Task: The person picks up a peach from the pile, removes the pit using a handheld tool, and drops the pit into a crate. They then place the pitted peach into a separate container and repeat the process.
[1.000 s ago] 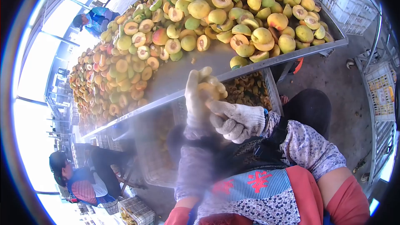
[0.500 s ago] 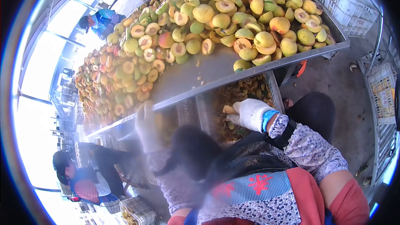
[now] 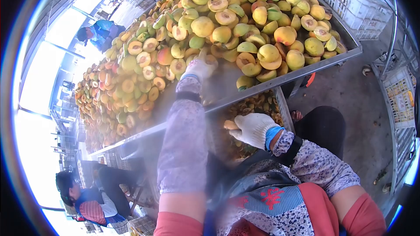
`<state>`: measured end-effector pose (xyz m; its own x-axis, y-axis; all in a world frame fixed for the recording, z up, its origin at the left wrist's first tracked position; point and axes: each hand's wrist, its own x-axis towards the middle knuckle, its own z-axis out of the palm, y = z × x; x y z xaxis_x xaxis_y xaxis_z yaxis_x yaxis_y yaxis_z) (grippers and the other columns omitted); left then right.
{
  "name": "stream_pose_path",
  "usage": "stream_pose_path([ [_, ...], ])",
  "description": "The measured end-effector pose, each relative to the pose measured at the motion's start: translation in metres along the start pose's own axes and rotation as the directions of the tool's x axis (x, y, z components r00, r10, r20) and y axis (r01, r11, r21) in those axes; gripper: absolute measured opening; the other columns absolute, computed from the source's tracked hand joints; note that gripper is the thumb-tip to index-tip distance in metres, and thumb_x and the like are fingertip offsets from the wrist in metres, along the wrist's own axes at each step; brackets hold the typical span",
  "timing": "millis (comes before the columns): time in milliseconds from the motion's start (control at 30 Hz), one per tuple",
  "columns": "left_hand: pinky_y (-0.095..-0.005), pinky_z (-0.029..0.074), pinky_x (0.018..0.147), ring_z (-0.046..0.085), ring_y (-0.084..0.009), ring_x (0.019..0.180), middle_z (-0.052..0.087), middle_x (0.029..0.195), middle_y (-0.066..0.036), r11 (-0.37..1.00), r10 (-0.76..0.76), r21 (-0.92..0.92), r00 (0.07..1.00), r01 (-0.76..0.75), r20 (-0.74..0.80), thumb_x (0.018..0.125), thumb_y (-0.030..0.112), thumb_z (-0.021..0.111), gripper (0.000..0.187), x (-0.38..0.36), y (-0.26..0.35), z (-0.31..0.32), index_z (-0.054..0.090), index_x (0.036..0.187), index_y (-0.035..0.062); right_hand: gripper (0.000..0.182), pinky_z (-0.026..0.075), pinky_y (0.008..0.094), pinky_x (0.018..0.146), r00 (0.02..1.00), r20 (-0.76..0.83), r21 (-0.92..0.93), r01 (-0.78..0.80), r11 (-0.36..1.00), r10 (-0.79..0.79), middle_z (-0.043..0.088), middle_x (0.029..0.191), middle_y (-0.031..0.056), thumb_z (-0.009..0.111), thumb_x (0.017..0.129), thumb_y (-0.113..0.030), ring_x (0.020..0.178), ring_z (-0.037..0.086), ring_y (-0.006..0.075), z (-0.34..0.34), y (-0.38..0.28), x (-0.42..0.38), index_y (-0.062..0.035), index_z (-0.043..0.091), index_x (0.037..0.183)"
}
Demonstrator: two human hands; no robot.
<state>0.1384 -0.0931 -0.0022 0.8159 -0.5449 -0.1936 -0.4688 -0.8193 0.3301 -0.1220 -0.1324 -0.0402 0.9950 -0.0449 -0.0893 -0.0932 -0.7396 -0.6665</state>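
My left hand (image 3: 199, 68), in a white knit glove, reaches over the metal table (image 3: 225, 76) to the near edge of a heap of halved yellow peaches (image 3: 222, 34). Its fingers stretch toward the fruit; haze softens them, and no peach shows in the grip. Lower right, my right hand (image 3: 256, 129), gloved too with a blue band at the wrist, is closed on a short tan object (image 3: 230, 125) resembling a wooden handle; the rest of it is hidden. Below that hand sits a crate (image 3: 284, 107) with brownish-yellow fruit scraps.
A raised metal rim (image 3: 280, 75) runs along the table's near side. White plastic crates (image 3: 365, 6) are stacked at the upper right, with another crate (image 3: 401, 100) on a rack below. One person (image 3: 89, 196) sits at lower left; another person (image 3: 100, 32) is beyond the heap.
My left hand has moved up and right, from the table's near rim to the peach heap. The right hand keeps hold of the tan object, shifting slightly down and left in view.
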Motion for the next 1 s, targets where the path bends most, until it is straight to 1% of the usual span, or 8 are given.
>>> stream_pose_path([
  [167, -0.0355, 0.052, 0.087, 0.065, -0.0284, 0.106, 0.068, 0.114, -0.019, 0.974, 0.155, 0.155, 0.984, -0.168, 0.089, 0.084, 0.038, 0.069, 0.055, -0.021, 0.000, -0.008, 0.058, 0.129, 0.0074, 0.037, 0.053, 0.0508, 0.072, 0.999, -0.036, 0.033, 0.014, 0.999, -0.013, 0.069, 0.080, 0.0205, 0.057, 0.094, -0.040, 0.078, 0.067, 0.0415, -0.006, -0.004, 0.000, -0.0040, 0.064, 0.094],
  [267, -0.0270, 0.052, 0.077, 0.064, -0.0134, 0.094, 0.065, 0.104, -0.005, 0.770, 0.113, -0.637, 0.991, -0.041, 0.073, 0.091, 0.029, 0.066, 0.040, -0.050, -0.001, -0.009, 0.061, 0.122, 0.0052, 0.033, 0.053, 0.0483, 0.069, 0.978, -0.205, 0.079, -0.018, 0.997, 0.034, 0.068, 0.078, 0.0208, 0.060, 0.095, -0.035, 0.074, 0.067, 0.0401, -0.014, -0.007, 0.002, -0.0031, 0.064, 0.096],
  [367, -0.0253, 0.051, 0.076, 0.063, -0.0125, 0.092, 0.064, 0.106, -0.004, 0.450, 0.090, -0.892, 0.996, -0.037, 0.004, 0.094, 0.027, 0.063, 0.034, -0.097, 0.000, -0.021, 0.061, 0.122, 0.0075, 0.030, 0.051, 0.0484, 0.076, 0.935, -0.314, 0.436, -0.011, 0.900, 0.164, 0.069, 0.090, 0.0235, 0.060, 0.094, -0.032, 0.089, 0.065, 0.0427, -0.028, -0.021, 0.003, -0.0017, 0.065, 0.097],
  [500, -0.0277, 0.052, 0.077, 0.062, -0.0171, 0.092, 0.063, 0.106, -0.009, 0.359, 0.035, -0.918, 0.985, -0.171, -0.170, 0.100, 0.028, 0.056, 0.033, -0.154, 0.014, -0.010, 0.060, 0.122, 0.0025, 0.033, 0.050, 0.0490, 0.074, 0.915, -0.373, 0.511, 0.062, 0.857, 0.155, 0.066, 0.087, 0.0261, 0.062, 0.095, -0.032, 0.087, 0.063, 0.0459, -0.018, -0.025, 0.009, 0.0006, 0.064, 0.097],
  [567, -0.0289, 0.052, 0.079, 0.061, -0.0186, 0.093, 0.063, 0.106, -0.012, 0.717, 0.292, -0.470, 0.834, -0.514, -0.468, 0.103, 0.033, 0.053, 0.036, -0.156, 0.002, 0.018, 0.060, 0.119, 0.0011, 0.034, 0.050, 0.0496, 0.074, 0.924, -0.352, 0.518, 0.058, 0.853, 0.151, 0.066, 0.088, 0.0257, 0.061, 0.096, -0.033, 0.087, 0.063, 0.0458, -0.009, -0.024, 0.012, 0.0005, 0.064, 0.098],
  [633, -0.0293, 0.052, 0.080, 0.061, -0.0197, 0.091, 0.062, 0.102, -0.013, 0.549, 0.024, -0.635, 0.769, -0.544, -0.638, 0.103, 0.038, 0.052, 0.039, -0.154, 0.013, 0.030, 0.060, 0.115, 0.0018, 0.035, 0.050, 0.0502, 0.074, 0.932, -0.332, 0.522, 0.053, 0.851, 0.145, 0.067, 0.088, 0.0253, 0.061, 0.096, -0.034, 0.087, 0.063, 0.0457, -0.004, -0.027, 0.012, 0.0005, 0.064, 0.100],
  [667, -0.0307, 0.052, 0.077, 0.060, -0.0211, 0.086, 0.061, 0.096, -0.012, -0.176, -0.152, -0.962, 0.971, -0.211, -0.185, 0.101, 0.046, 0.053, 0.045, -0.165, 0.014, 0.034, 0.060, 0.111, 0.0024, 0.036, 0.050, 0.0504, 0.074, 0.936, -0.335, 0.458, 0.066, 0.887, 0.104, 0.067, 0.088, 0.0251, 0.060, 0.096, -0.036, 0.086, 0.063, 0.0455, -0.003, -0.030, 0.011, 0.0001, 0.064, 0.100],
  [1000, -0.0432, 0.054, 0.085, 0.064, -0.0268, 0.092, 0.066, 0.098, -0.009, -0.404, -0.123, -0.913, 0.992, -0.047, 0.004, 0.095, 0.041, 0.061, 0.034, -0.177, 0.007, 0.025, 0.063, 0.101, 0.0068, 0.038, 0.049, 0.0523, 0.073, 0.960, -0.252, 0.218, -0.067, 0.974, 0.123, 0.067, 0.085, 0.0229, 0.056, 0.096, -0.041, 0.085, 0.063, 0.0443, 0.002, -0.033, 0.013, -0.0035, 0.062, 0.095],
])
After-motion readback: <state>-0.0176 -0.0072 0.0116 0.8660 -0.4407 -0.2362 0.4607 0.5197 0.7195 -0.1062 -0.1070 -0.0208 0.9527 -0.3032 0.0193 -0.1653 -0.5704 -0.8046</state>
